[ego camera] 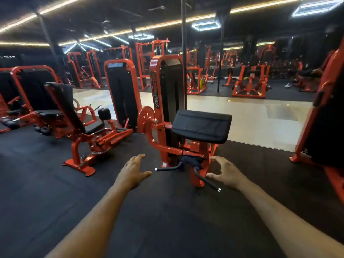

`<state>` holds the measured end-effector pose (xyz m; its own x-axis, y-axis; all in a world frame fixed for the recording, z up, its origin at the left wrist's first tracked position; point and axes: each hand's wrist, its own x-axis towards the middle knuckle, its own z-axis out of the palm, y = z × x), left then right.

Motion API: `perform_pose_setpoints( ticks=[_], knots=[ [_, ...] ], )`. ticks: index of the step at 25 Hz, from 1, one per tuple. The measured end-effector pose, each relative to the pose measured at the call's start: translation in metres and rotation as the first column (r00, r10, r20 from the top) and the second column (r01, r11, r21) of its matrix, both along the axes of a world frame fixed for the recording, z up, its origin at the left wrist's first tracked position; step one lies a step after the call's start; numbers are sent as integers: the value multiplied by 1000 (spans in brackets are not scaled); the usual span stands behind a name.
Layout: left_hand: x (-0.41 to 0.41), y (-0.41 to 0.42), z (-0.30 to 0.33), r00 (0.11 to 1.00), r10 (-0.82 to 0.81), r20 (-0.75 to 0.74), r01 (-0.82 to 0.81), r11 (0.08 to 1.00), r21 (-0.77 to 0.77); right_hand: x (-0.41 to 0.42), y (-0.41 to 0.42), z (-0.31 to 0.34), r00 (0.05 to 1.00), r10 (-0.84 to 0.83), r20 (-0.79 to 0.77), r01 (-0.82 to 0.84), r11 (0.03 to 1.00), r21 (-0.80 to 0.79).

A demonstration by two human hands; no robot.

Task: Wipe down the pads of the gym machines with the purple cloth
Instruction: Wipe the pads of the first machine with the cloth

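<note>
An orange arm-curl machine stands in front of me with a wide black pad (202,125) on top. Below the pad, the purple cloth (191,160) lies bunched over the middle of the black curved handlebar (206,180). My left hand (133,172) is stretched forward with straight fingers, left of the handlebar's left end and touching nothing. My right hand (226,171) hovers just right of the cloth, fingers spread and loosely bent, thumb near the bar, holding nothing.
Another orange machine with a black seat and back pad (65,103) stands to the left. A tall orange weight stack frame (168,94) rises behind the curl pad. A further machine (323,116) stands at the right edge. Black rubber flooring lies underfoot, pale tiles beyond.
</note>
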<state>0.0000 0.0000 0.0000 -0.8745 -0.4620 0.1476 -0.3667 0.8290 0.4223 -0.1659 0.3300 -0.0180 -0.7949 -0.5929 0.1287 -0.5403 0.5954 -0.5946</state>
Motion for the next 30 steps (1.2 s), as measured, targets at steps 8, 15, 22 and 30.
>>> perform_pose_setpoints(
  ticks=[8, 15, 22, 30],
  knots=[
    [-98, -44, -106, 993, 0, 120, -15, 993, 120, -101, -42, -74, 974, -60, 218, 40, 995, 94],
    [-207, -108, -192, 989, -31, 146, -3, 973, 230, -200, -126, -124, 947, -85, 310, 25, 981, 192],
    [-307, -162, -240, 955, -140, 260, 64, 958, 281, -275, -185, -154, 906, -140, 399, 12, 952, 307],
    [-455, -221, -280, 920, -200, 338, 125, 965, 230, -396, -210, -211, 849, -216, 483, 41, 937, 348]
  ],
)
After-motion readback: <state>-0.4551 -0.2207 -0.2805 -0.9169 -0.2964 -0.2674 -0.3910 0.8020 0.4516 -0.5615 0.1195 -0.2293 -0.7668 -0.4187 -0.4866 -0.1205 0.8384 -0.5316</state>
